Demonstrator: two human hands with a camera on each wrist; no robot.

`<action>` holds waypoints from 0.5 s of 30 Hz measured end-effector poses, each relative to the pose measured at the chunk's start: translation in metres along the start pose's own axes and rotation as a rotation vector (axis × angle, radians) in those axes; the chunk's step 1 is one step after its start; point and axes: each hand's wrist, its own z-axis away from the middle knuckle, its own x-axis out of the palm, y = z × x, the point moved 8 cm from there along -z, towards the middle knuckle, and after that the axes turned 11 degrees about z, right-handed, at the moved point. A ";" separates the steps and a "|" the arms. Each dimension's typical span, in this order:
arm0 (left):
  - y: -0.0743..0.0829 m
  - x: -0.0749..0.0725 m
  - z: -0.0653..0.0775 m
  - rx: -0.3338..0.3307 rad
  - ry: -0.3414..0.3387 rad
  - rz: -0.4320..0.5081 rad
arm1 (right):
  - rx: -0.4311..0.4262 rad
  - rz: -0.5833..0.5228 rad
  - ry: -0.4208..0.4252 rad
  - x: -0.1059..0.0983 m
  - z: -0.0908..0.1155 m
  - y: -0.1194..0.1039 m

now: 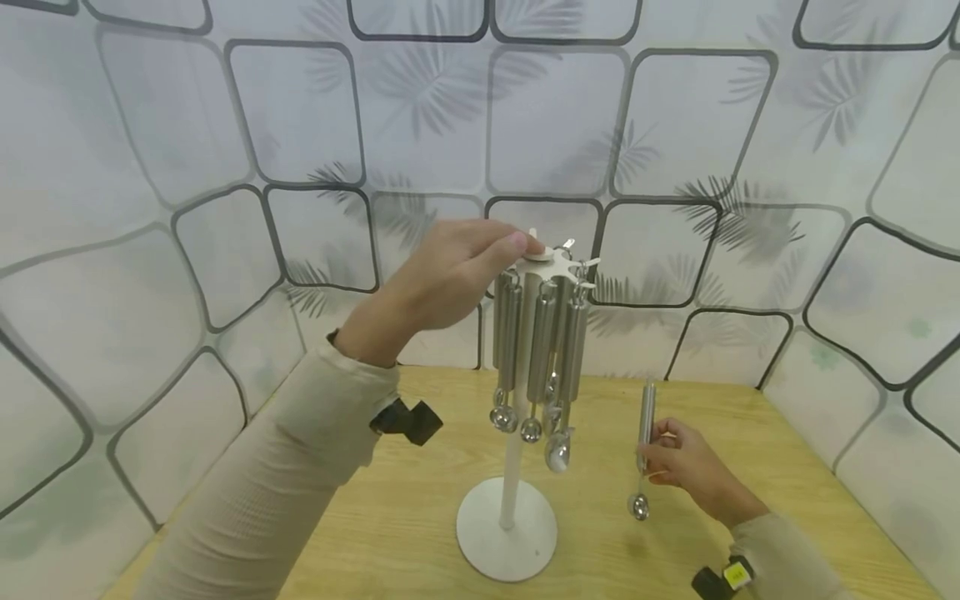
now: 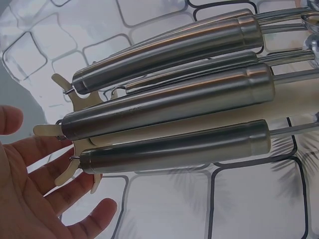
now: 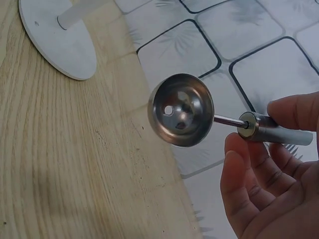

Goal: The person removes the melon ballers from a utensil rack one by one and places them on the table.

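In the right wrist view, my right hand [image 3: 274,184] pinches the steel handle [image 3: 279,133] of a melon baller, whose round bowl [image 3: 182,109] has a small hole. The head view has this melon baller [image 1: 647,425] upright, bowl down, right of a white hanging rack. My left hand [image 1: 457,271] is at the top of the rack, fingertips at its round cap [image 1: 538,255]. Seen from the left wrist, the left hand's fingers [image 2: 82,191] spread loosely behind the rack's hooks. Several steel-handled utensils [image 1: 542,342] hang from those hooks, small bowls at their lower ends.
The rack's round white base [image 1: 507,542] stands on a light wooden table [image 1: 405,517]. Behind and to both sides rises a pale wall covering [image 1: 427,117] with rounded outlines and leaf prints. The hanging utensils surround the rack's post [image 1: 513,467].
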 end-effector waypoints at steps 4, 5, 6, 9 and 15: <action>0.000 0.000 0.000 0.007 0.002 0.004 | 0.041 0.005 0.003 0.002 0.000 0.011; 0.000 0.000 0.000 0.010 0.004 0.006 | 0.046 0.005 0.003 0.002 0.000 0.013; 0.000 0.000 0.000 0.014 0.004 0.005 | 0.051 0.006 0.003 0.003 0.000 0.015; 0.001 0.000 0.000 0.025 0.004 -0.003 | 0.056 0.010 -0.005 0.004 -0.001 0.021; 0.001 0.000 0.000 0.022 -0.002 -0.005 | 0.077 0.014 -0.021 0.010 -0.001 0.035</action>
